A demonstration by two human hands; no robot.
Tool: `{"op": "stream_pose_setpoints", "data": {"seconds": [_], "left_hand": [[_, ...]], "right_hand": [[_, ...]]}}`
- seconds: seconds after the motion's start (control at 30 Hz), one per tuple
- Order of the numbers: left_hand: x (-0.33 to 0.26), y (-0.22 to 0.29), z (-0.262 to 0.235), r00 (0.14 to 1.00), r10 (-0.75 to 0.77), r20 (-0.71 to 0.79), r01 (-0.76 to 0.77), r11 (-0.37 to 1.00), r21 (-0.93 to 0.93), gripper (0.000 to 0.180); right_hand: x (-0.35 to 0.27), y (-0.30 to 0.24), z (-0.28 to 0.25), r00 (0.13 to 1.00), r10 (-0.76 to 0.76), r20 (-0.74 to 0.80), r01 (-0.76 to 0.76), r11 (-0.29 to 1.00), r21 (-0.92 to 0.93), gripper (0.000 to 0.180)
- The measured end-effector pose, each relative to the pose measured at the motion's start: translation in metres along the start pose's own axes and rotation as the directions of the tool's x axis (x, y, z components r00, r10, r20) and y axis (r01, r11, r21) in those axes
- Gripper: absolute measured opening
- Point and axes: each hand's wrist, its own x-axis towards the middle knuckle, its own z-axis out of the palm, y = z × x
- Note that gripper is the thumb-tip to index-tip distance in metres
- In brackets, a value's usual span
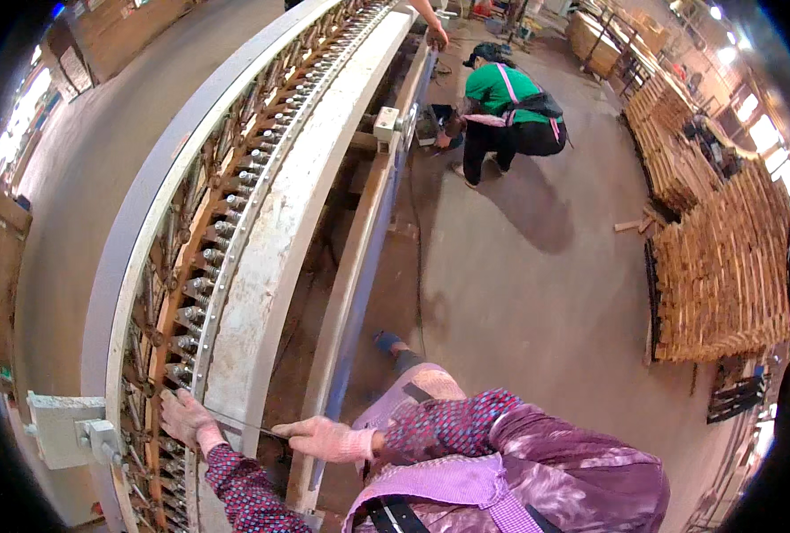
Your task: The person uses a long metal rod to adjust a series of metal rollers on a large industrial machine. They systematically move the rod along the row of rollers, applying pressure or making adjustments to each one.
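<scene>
My left hand [186, 419], in a pale pinkish glove, reaches into the long row of metal spring fittings [201, 286] on the machine. Its fingers are bent over the fittings, and what lies under them is hidden. A thin dark rod [248, 425] slants across the white beam [266, 253] between my two hands. Its right end sits in my right hand [328, 441], which is gloved too and closed around it. Where the rod's other end stops, beside my left hand, is unclear.
A person in green [517, 98] crouches beyond the machine's right rail [359, 240]. Another person's hand [436, 37] rests on that rail's far end. Stacked wooden strips [723, 275] stand at the right. A pale block bracket [66, 431] juts out at the left.
</scene>
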Motion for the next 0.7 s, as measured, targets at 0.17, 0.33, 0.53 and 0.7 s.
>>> {"op": "stream_pose_setpoints", "data": {"seconds": [0.17, 0.33, 0.53, 0.7], "left_hand": [[-0.004, -0.009, 0.021, 0.971, 0.065, -0.229, -0.071, 0.997, -0.02, 0.057], [0.006, -0.015, 0.041, 0.943, 0.084, -0.322, -0.113, 0.991, -0.072, 0.054], [0.001, -0.011, 0.038, 0.953, 0.052, -0.297, -0.09, 0.99, -0.113, 0.052], [-0.005, -0.011, 0.023, 0.969, 0.043, -0.245, -0.086, 0.982, -0.166, 0.052]], "right_hand": [[-0.029, -0.018, -0.036, 0.992, 0.118, 0.052, -0.115, 0.991, -0.067, 0.051], [-0.035, -0.013, -0.035, 0.996, 0.077, 0.034, -0.073, 0.992, -0.104, 0.053], [-0.013, -0.009, -0.029, 0.998, 0.055, 0.021, -0.049, 0.974, -0.219, 0.051], [0.022, -0.055, -0.007, 0.992, 0.126, 0.004, -0.121, 0.963, -0.242, 0.049]]}}
